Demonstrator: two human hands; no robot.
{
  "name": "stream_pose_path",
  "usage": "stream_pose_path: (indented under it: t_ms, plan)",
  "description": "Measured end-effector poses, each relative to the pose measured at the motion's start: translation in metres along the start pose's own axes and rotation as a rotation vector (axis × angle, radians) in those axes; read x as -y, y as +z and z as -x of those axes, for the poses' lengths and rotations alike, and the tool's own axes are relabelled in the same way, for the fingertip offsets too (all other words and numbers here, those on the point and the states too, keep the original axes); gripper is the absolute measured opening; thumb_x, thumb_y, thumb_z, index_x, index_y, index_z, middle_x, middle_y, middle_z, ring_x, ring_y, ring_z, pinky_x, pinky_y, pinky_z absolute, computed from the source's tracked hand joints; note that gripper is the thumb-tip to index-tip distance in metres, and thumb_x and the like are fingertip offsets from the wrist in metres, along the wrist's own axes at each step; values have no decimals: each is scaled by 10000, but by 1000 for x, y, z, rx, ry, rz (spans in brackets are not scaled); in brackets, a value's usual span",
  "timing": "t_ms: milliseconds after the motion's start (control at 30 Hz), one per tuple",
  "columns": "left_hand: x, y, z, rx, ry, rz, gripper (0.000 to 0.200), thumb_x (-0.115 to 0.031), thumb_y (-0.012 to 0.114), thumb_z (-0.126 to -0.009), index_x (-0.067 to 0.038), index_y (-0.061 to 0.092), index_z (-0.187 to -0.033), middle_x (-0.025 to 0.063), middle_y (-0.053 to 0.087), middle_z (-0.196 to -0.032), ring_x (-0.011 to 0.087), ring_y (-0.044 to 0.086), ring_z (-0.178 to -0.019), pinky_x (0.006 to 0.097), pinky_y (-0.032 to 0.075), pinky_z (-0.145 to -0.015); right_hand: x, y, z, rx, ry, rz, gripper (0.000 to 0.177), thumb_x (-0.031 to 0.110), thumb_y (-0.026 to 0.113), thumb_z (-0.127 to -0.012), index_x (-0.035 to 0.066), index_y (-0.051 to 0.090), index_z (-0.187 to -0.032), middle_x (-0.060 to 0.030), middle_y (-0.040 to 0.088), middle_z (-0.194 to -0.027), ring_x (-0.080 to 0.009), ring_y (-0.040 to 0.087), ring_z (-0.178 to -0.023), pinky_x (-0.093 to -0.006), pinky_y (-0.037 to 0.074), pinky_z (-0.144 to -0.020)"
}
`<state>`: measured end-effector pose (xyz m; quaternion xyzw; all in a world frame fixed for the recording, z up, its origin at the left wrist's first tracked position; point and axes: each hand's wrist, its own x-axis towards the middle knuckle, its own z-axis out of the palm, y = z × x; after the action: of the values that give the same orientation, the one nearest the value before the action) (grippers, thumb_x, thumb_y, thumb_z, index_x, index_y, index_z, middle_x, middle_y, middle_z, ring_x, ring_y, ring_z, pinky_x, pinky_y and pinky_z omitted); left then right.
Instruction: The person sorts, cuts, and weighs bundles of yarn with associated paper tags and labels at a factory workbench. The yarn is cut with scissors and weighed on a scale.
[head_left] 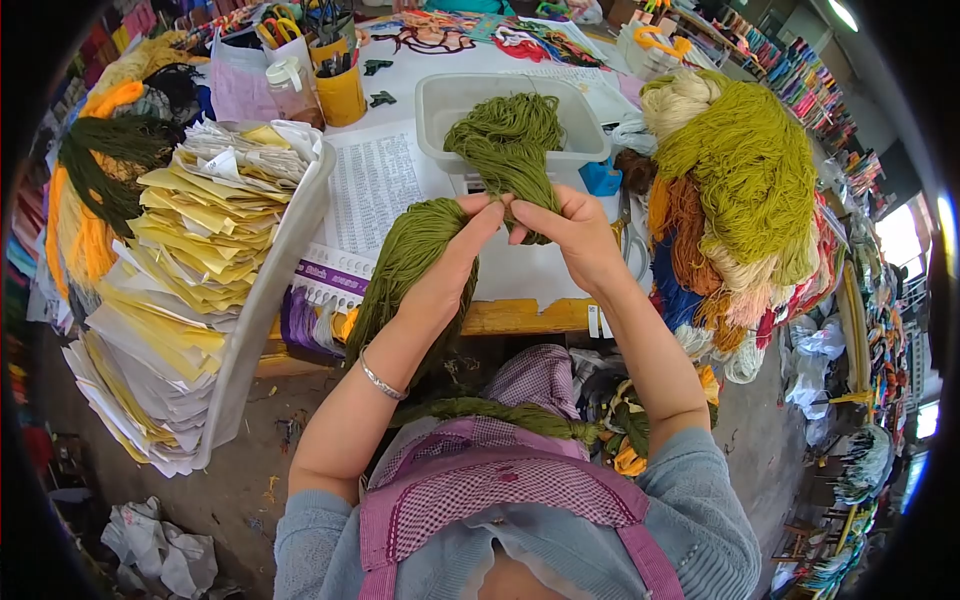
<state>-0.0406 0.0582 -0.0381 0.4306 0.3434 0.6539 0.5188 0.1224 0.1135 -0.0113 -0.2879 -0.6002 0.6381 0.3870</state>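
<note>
My left hand (457, 245) and my right hand (568, 235) meet at the table's front edge, fingertips pinched together on green yarn. One bundle of green yarn (508, 130) runs from the clear plastic tub (432, 115) down to my fingers. A second green hank (405, 255) hangs under my left forearm and over the table edge. Thumbs and forefingers of both hands are closed on strands between them; the exact strands are too small to make out. More green yarn (520, 415) lies across my lap by the checked apron (500, 490).
At the left, a grey bin (262, 290) holds stacked paper envelopes (215, 230). A yellow pen cup (341, 95) and clear bottle (290, 90) stand behind. Heaped yarn (750, 160) rises at the right, beside scissors (632, 245) and a blue object (600, 178).
</note>
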Motion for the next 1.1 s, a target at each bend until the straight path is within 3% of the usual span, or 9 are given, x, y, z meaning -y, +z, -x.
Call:
stream_pose_path:
  t_ms: [200,267,400,600,667,767,967,1100]
  plan:
    - [-2,-2,1,-6,16,17,262,-207,581,-945,-35,664,-1123,19,641,-1039,104,541,-957,274,407,-875,1,5,-3,-70,-29,-170,197,138,665,-888,17,671,-1043,-42,694,-907,-104,638,-748,-253,479,-708]
    - [-2,-2,0,-9,27,3,257,-203,579,-946,-31,663,-1118,26,646,-1037,107,551,-960,279,411,-885,3,5,-1,-17,15,2,187,122,666,-882,17,673,-1037,-45,695,-921,-106,638,-741,-255,482,-705]
    - [-1,-2,0,-11,4,-8,252,-189,579,-945,-19,660,-1113,52,658,-1030,122,583,-957,294,429,-898,2,7,-1,-38,-21,47,183,112,665,-879,18,671,-1035,-41,691,-921,-108,639,-748,-259,482,-702]
    - [-7,-2,0,-57,-20,40,257,-207,592,-938,-13,665,-1089,60,666,-1002,138,600,-958,302,436,-916,2,8,-5,-28,-55,-150,173,101,678,-865,14,672,-1015,-22,676,-864,-96,598,-681,-249,468,-656]
    - [-7,-4,1,-84,-34,11,261,-214,597,-935,-12,665,-1087,62,666,-1002,141,603,-955,304,435,-920,2,12,-3,-30,-42,66,161,95,674,-862,8,673,-998,-19,669,-840,-92,577,-657,-246,459,-621]
    - [-7,-5,5,-56,-1,-71,270,-207,615,-922,-9,659,-1100,58,660,-1026,142,599,-957,305,438,-921,3,13,-3,-52,-43,63,155,87,671,-857,9,673,-991,-16,662,-826,-93,582,-665,-243,459,-610]
    - [-8,-4,7,-71,13,79,225,-161,623,-912,-10,665,-1073,83,660,-1070,153,593,-1013,315,445,-938,-3,12,-7,-114,-90,-123,137,108,653,-868,19,667,-971,-31,664,-813,-98,609,-721,-251,480,-687]
    - [-10,-11,4,-50,-12,267,212,-147,570,-934,-6,644,-1074,143,650,-1127,208,572,-1123,352,395,-1043,1,8,-10,-98,-55,-295,137,124,620,-894,29,645,-989,-41,668,-841,-122,620,-760,-292,491,-736]
